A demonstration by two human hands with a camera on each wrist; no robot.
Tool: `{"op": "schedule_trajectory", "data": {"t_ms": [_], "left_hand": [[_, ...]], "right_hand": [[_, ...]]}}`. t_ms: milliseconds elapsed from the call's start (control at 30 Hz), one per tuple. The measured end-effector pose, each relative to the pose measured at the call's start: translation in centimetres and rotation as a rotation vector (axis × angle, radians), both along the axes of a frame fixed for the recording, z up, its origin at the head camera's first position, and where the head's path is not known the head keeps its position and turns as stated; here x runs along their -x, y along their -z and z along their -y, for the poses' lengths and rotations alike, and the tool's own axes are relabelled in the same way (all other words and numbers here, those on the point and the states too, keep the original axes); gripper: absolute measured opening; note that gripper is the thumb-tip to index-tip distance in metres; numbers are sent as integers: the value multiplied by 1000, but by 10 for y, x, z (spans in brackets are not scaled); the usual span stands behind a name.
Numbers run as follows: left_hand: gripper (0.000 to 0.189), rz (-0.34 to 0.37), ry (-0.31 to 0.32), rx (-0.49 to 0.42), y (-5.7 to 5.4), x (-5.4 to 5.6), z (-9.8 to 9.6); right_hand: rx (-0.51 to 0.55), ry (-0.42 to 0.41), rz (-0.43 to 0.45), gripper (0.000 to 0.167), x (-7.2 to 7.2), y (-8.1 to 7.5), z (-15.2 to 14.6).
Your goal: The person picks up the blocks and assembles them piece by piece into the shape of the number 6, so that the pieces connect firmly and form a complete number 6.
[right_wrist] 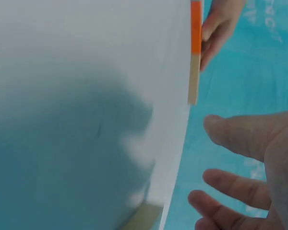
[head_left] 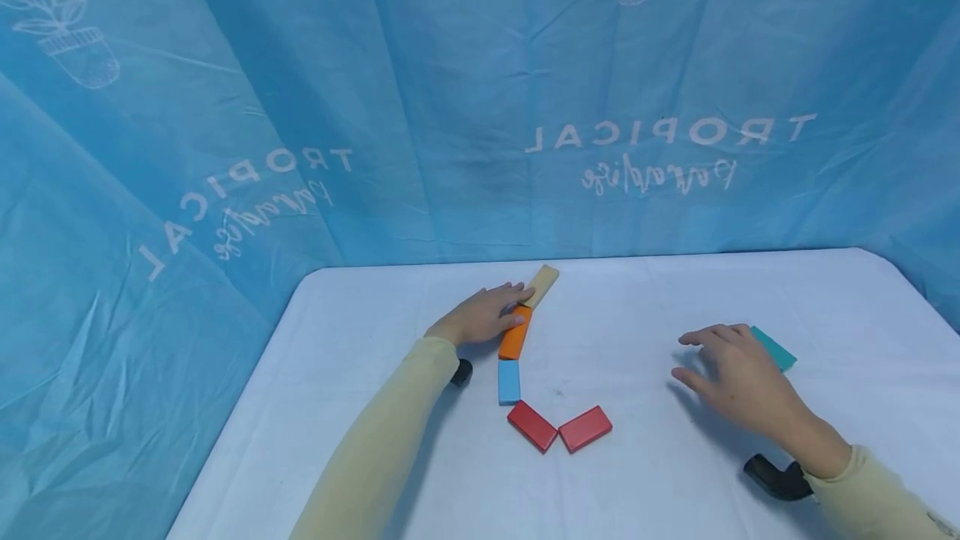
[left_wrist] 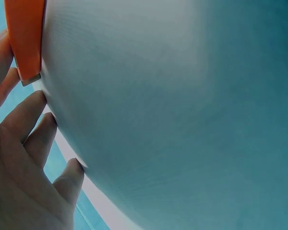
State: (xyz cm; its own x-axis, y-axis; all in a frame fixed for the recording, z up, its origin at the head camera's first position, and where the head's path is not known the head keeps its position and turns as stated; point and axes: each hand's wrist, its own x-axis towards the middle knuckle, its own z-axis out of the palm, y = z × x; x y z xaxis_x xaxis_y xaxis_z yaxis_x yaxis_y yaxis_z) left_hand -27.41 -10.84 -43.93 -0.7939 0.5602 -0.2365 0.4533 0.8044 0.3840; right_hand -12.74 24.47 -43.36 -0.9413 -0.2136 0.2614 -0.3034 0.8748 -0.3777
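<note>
My left hand (head_left: pixel 486 315) reaches over the upper end of a curved row of flat blocks. Its fingertips lie on the plain wooden block (head_left: pixel 545 280), and the thumb touches the orange block (head_left: pixel 513 336). In the left wrist view the orange block (left_wrist: pixel 26 38) shows beside the spread fingers (left_wrist: pixel 29 110). My right hand (head_left: pixel 738 377) hovers over the cloth at the right with loosely bent fingers and nothing in them. Partly hidden behind it lies a teal block (head_left: pixel 774 348).
Down the row follow a light blue block (head_left: pixel 509 382), a red block (head_left: pixel 533 426) and a second red block (head_left: pixel 586 428), angled into a curve. White cloth covers the table (head_left: pixel 630 332). A blue printed curtain (head_left: pixel 465 107) hangs behind and at the left.
</note>
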Motion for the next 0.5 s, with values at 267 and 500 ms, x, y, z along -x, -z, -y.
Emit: {"op": "schedule_trajectory", "data": {"t_ms": [267, 500], "left_hand": [[55, 1, -4, 2, 0, 0, 0], [56, 0, -3, 1, 0, 0, 0]], "right_hand": [[-31, -56, -56, 49, 8, 2, -35], [-69, -157, -61, 55, 17, 7, -58]]}}
